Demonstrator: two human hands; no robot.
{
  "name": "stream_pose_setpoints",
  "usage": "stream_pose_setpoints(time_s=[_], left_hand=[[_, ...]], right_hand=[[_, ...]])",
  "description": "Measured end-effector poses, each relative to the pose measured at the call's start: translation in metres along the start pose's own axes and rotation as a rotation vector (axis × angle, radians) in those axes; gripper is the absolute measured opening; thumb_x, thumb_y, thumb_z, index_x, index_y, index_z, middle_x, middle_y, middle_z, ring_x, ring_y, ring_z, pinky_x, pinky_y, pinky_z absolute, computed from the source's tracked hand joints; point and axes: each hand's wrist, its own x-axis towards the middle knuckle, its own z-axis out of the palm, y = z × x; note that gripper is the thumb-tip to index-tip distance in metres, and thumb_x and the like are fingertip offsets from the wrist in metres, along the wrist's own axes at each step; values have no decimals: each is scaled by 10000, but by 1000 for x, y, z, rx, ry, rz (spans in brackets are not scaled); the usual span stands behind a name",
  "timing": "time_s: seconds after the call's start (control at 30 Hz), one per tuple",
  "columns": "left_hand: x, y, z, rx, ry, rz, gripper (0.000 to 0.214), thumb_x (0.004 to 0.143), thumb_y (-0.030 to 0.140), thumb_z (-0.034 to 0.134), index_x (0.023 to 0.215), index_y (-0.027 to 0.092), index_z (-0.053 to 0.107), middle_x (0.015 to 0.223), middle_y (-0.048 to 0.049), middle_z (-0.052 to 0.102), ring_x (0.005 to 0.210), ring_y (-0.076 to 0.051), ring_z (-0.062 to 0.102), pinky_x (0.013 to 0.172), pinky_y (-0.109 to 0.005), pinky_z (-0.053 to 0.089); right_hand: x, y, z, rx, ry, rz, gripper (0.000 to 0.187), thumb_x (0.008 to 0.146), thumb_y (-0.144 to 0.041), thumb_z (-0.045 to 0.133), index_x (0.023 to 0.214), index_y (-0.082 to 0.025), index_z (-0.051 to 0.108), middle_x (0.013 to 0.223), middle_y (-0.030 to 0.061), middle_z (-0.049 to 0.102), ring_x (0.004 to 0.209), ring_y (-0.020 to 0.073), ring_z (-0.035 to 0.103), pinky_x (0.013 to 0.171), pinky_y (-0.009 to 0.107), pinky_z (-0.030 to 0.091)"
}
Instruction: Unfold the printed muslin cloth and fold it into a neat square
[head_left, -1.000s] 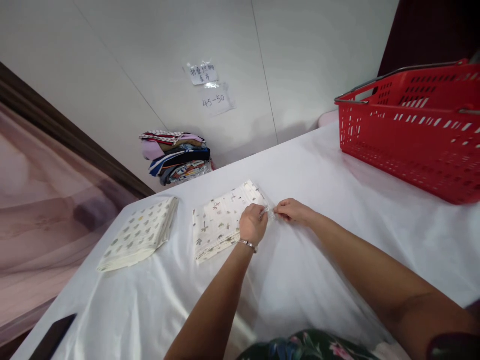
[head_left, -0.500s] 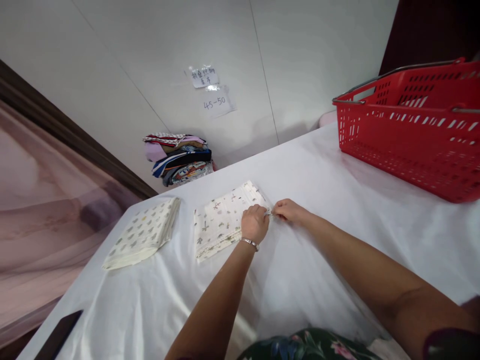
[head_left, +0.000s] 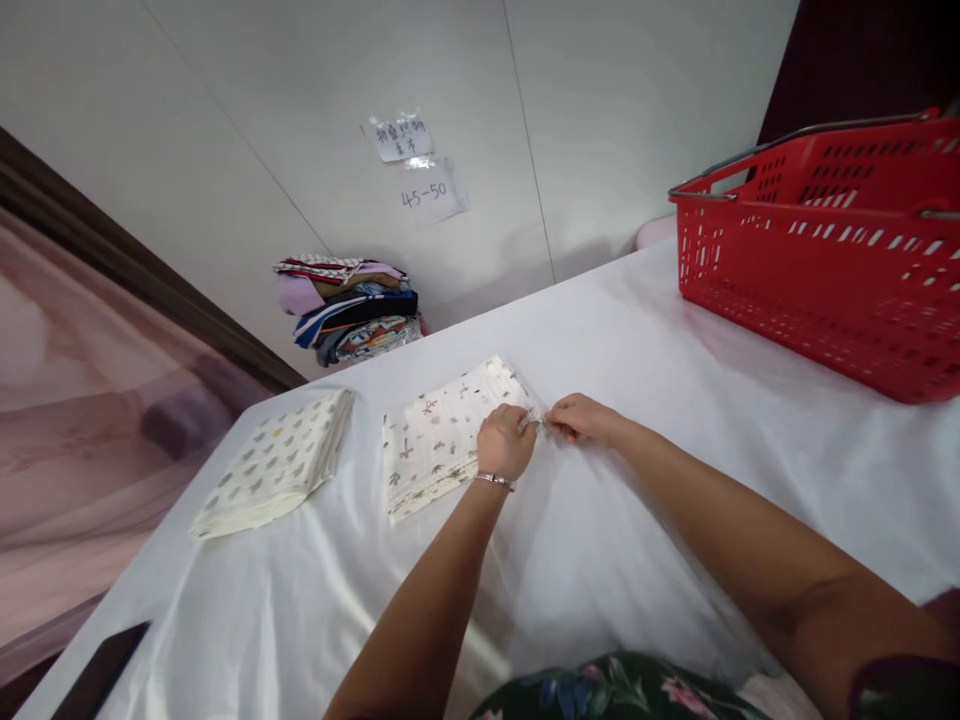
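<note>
A white folded cloth (head_left: 435, 430) printed with small leaves and sprigs lies flat on the white-covered table. My left hand (head_left: 504, 440), with a bracelet at the wrist, rests over its right end, fingers curled and closed on the edge. Just to the right, my right hand (head_left: 579, 417) is closed in a pinch at the same corner, where a small whitish bit of the cloth shows between the two hands. The fingertips of the right hand are partly hidden. Further left sits a second folded cloth (head_left: 277, 460), cream with grey motifs and one yellow one.
A red plastic shopping basket (head_left: 810, 270) with metal handles stands at the right. Behind the table's far edge is a stack of folded fabrics (head_left: 352, 310). A dark flat object (head_left: 101, 670) lies at the lower left, near a pink sheer curtain (head_left: 97, 430). Handwritten papers (head_left: 427, 190) are taped to the wall.
The view has shifted slightly. Both hands stay at the cloth's right corner, and slightly more of the pinched whitish bit shows between them.
</note>
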Motion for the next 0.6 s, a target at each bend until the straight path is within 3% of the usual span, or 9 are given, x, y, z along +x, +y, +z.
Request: stream_pose_setpoints(time_s=[0.23, 0.47, 0.6], left_hand=[[0, -2, 3, -186, 9, -116, 89, 715, 223, 586, 797, 203, 615, 818, -3, 618, 749, -128, 565, 667, -237, 426], [4, -3, 0, -335, -35, -212, 93, 688, 213, 601, 776, 190, 623, 768, 7, 623, 671, -110, 570, 642, -226, 444], [5, -5, -4, -295, -9, -152, 118, 706, 182, 571, 813, 187, 619, 789, 2, 619, 696, -110, 572, 668, -223, 444]], right_hand=[[0, 0, 2, 23, -72, 49, 187, 742, -285, 586, 613, -151, 571, 519, -12, 556, 341, 48, 412, 306, 199, 166], [5, 7, 3, 34, -76, 41, 170, 677, -232, 607, 548, -156, 526, 458, -30, 507, 329, 46, 396, 306, 193, 142], [5, 6, 2, 63, -86, 39, 161, 654, -182, 582, 521, -158, 494, 433, -35, 481, 327, 49, 392, 306, 198, 125]])
